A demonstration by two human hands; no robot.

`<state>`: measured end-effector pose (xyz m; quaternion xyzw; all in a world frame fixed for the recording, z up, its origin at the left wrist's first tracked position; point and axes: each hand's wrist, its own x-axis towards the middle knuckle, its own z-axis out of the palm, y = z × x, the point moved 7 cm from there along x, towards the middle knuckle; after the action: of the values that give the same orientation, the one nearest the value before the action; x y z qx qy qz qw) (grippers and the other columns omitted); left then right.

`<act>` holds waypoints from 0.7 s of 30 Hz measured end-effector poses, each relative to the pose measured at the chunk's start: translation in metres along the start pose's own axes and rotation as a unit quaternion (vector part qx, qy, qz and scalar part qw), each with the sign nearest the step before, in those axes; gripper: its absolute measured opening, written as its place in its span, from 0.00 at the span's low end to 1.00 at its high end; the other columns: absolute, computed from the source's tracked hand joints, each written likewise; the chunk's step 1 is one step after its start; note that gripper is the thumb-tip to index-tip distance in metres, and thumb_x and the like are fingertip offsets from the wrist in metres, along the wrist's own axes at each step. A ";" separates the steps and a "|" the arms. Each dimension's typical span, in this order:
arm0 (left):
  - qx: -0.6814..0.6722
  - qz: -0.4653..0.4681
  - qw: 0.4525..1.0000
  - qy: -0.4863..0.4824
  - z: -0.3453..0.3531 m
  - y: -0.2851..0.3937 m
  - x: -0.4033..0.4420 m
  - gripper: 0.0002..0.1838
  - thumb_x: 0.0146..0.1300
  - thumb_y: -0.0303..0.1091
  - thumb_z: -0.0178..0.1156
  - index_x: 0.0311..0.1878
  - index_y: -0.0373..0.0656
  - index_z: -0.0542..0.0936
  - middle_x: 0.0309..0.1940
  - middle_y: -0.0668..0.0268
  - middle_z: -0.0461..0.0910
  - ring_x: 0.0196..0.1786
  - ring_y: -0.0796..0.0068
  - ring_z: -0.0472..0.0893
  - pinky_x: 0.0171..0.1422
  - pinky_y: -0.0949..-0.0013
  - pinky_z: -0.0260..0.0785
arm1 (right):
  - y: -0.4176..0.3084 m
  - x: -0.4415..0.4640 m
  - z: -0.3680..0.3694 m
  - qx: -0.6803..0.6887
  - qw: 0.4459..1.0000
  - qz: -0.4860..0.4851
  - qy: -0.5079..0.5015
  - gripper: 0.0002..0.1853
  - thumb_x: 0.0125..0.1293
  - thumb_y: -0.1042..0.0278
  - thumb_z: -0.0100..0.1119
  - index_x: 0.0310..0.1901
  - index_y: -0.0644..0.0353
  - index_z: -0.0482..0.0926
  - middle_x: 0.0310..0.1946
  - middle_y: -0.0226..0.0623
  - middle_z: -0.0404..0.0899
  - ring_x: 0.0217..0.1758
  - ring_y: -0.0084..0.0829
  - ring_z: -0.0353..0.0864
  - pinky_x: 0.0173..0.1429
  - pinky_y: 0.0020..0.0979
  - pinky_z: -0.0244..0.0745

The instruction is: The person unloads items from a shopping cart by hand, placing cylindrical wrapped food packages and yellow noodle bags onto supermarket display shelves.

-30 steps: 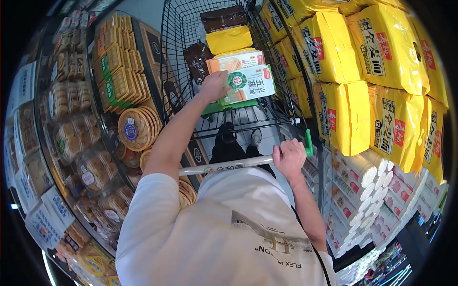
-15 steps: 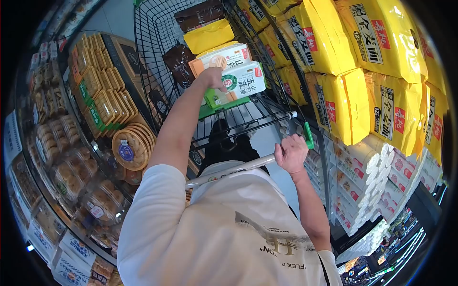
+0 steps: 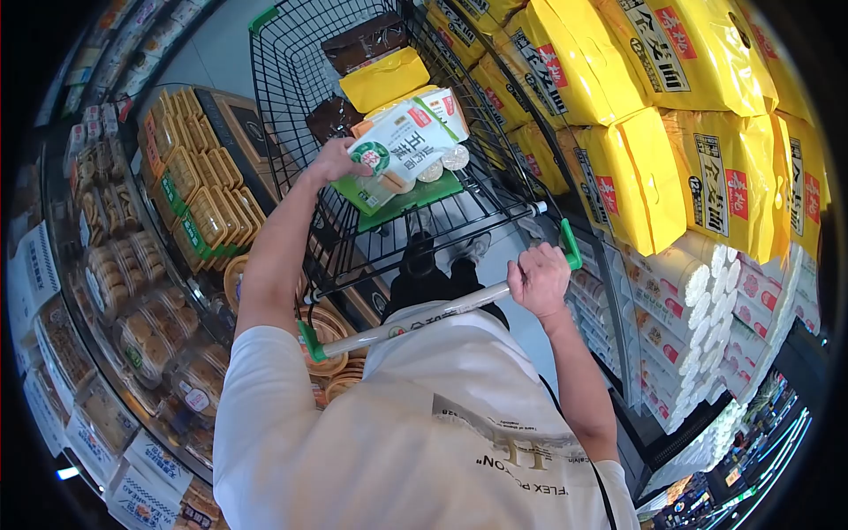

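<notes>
My left hand [image 3: 334, 162] grips the left end of a white and green noodle pack [image 3: 408, 146], its thumb over the front. The pack sits tilted in the wire shopping cart [image 3: 281, 84], with round noodle ends showing at its lower right. Behind it, partly covered, is another white and orange pack [image 3: 449, 108]. A yellow pack [image 3: 385, 78] and dark brown packs [image 3: 365, 44] lie farther forward. My right hand [image 3: 540, 280] is wrapped around the right end of the cart handle [image 3: 424, 320], beside its green end piece.
Large yellow noodle bags [image 3: 618, 181] are stacked close on the right, above rows of white noodle packs [image 3: 658, 340]. To the left stand stacked clear-lidded trays [image 3: 208, 212] and boxed baked goods [image 3: 159, 331]. The green child-seat flap [image 3: 411, 203] lies below the held pack.
My left hand has shifted left and now holds the white and green pack by its end. The pack has turned and tilted, exposing noodle ends. My right hand stays on the handle.
</notes>
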<state>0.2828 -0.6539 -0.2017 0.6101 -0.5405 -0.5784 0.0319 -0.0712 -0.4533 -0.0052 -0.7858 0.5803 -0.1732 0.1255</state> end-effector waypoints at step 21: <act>0.277 0.043 0.958 0.056 -0.090 0.060 0.195 0.35 0.43 0.39 0.82 0.59 0.43 0.84 0.52 0.54 0.86 0.58 0.56 0.84 0.63 0.60 0.74 | -0.003 0.001 0.010 -0.011 0.998 0.048 -0.033 0.14 0.48 0.63 0.66 0.18 0.52 0.67 0.18 0.31 0.67 0.25 0.36 0.69 0.31 0.36 0.62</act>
<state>0.2621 -0.8671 -0.2630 0.6029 -0.7024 -0.3691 -0.0830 -0.0646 -0.4532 -0.0127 -0.7635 0.6149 -0.1350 0.1440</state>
